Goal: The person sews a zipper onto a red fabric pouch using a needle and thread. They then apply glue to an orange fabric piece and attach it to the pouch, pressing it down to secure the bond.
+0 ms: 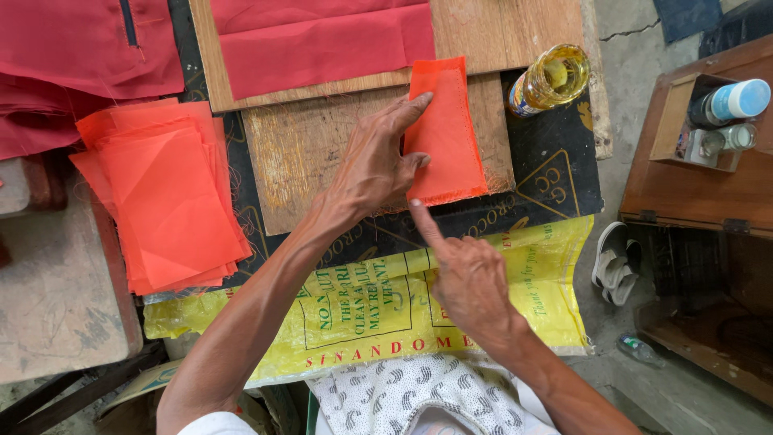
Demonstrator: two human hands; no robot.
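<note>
Head view shows us, at the far left, a loose stack of orange fabric pieces (pixel 165 205) lying flat beside dark red cloth (pixel 88 56), none of it touched by either hand. Moving right, our left hand (pixel 374 165) lies flat on a worn wooden board (pixel 298 153), its fingers (pixel 415 103) spread apart and pressing the left edge of one folded orange fabric piece (pixel 447 133), which rests on the board's right part, just below a longer red cloth strip (pixel 322 40). Our right hand (pixel 467 278) comes up from below, its index finger (pixel 423 221) stretched out and touching the piece's lower edge, the other fingers curled together and clamped on nothing. We judge that this one piece is folded and being flattened, while the stack at left looks unworked. A yellow printed sack (pixel 515 290) lies under the right hand. Farther right stand a bottle of yellowish liquid (pixel 551 79) and a wooden box (pixel 692 161).
</note>
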